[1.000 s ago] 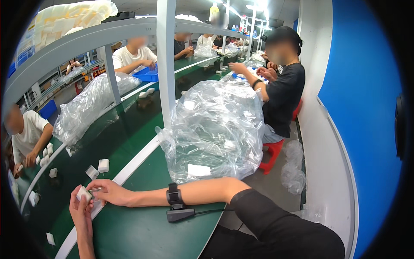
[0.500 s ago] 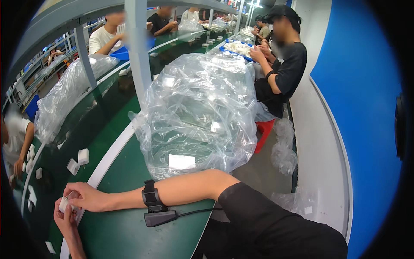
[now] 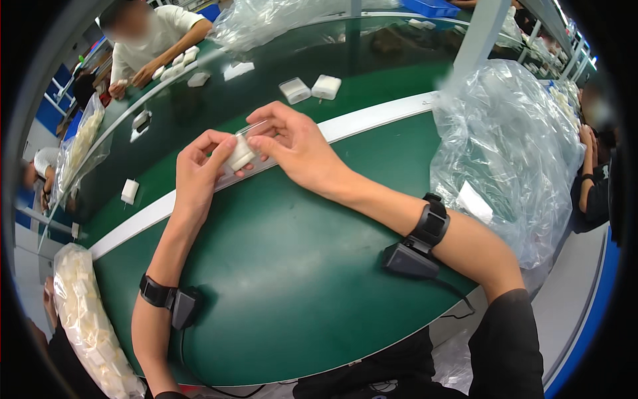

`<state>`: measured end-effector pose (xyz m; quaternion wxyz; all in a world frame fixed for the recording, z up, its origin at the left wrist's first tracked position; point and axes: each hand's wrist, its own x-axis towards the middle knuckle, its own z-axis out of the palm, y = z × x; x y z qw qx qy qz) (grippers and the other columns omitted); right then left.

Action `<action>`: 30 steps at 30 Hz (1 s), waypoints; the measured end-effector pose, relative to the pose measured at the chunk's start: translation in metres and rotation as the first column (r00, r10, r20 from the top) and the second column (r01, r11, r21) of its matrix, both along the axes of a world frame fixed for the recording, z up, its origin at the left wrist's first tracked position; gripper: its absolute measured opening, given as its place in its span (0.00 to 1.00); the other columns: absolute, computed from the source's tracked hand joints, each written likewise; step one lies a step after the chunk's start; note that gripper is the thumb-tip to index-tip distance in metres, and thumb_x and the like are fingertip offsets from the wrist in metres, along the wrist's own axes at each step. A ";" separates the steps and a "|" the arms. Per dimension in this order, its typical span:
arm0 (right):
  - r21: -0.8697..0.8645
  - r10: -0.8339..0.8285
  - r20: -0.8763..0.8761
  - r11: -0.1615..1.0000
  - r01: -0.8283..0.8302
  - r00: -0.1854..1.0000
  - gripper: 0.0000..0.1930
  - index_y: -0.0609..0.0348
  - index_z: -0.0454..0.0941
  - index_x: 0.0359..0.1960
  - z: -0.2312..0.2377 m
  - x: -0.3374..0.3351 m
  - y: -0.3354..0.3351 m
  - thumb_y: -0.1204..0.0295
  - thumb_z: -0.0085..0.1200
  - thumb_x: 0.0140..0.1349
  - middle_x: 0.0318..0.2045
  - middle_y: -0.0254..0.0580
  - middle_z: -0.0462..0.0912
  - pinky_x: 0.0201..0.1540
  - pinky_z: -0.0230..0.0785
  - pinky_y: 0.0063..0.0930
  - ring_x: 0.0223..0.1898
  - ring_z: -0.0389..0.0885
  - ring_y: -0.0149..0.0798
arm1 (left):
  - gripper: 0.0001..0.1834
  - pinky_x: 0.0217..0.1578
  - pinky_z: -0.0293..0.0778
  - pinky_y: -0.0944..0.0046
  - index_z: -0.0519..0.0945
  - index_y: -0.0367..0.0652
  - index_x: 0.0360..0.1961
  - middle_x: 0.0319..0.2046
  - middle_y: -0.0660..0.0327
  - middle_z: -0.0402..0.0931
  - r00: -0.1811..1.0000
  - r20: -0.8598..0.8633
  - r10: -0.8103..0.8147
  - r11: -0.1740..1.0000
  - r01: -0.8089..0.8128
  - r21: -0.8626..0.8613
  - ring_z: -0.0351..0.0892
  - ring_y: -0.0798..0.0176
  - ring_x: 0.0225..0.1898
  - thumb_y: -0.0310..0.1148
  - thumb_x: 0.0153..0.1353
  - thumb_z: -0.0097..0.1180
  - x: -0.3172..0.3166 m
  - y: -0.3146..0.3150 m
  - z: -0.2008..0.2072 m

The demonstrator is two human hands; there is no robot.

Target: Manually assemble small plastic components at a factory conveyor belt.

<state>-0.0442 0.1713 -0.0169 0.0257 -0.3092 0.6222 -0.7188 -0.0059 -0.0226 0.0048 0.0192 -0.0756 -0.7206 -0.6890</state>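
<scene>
Head view: gripping a small white block (image 3: 240,155) in the left hand (image 3: 197,165); pinching a clear plastic piece (image 3: 254,128) just beside it in the right hand (image 3: 296,147). Holding both over the white rail (image 3: 372,120) edging the green worktable (image 3: 286,266).

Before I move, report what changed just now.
The view swung left, bringing the left hand and right hand from the picture's left edge toward its middle; a black left forearm strap came into view. Unchanged: the left hand grips a small white rectangular block; a crumpled clear plastic bag lies on the green bench.
</scene>
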 end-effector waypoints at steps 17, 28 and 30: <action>-0.002 -0.013 -0.013 1.000 0.013 1.000 0.12 0.66 0.74 0.46 0.003 -0.002 0.006 0.73 0.58 0.65 0.37 0.44 0.84 0.39 0.75 0.25 0.37 0.81 0.32 | 0.07 0.35 0.76 0.72 0.80 0.33 0.41 0.33 0.61 0.80 0.999 0.005 0.054 0.999 -0.053 -0.010 0.80 0.71 0.31 0.27 0.66 0.59 0.002 0.008 -0.003; -0.032 0.027 0.087 0.999 -0.025 0.996 0.14 0.64 0.75 0.49 0.004 -0.003 -0.003 0.67 0.57 0.68 0.36 0.40 0.83 0.38 0.73 0.24 0.34 0.82 0.31 | 0.19 0.50 0.77 0.65 0.75 0.33 0.55 0.51 0.56 0.77 0.972 -0.237 -0.004 0.999 -0.009 -0.054 0.79 0.65 0.49 0.24 0.63 0.61 0.000 -0.002 -0.009; 0.031 0.019 0.035 0.999 -0.020 0.999 0.17 0.65 0.72 0.55 0.004 -0.001 0.002 0.72 0.56 0.67 0.41 0.45 0.82 0.40 0.75 0.26 0.36 0.83 0.32 | 0.20 0.54 0.76 0.63 0.75 0.36 0.58 0.54 0.54 0.76 0.971 -0.226 -0.081 0.996 0.088 0.019 0.77 0.64 0.54 0.29 0.66 0.59 -0.002 -0.003 -0.012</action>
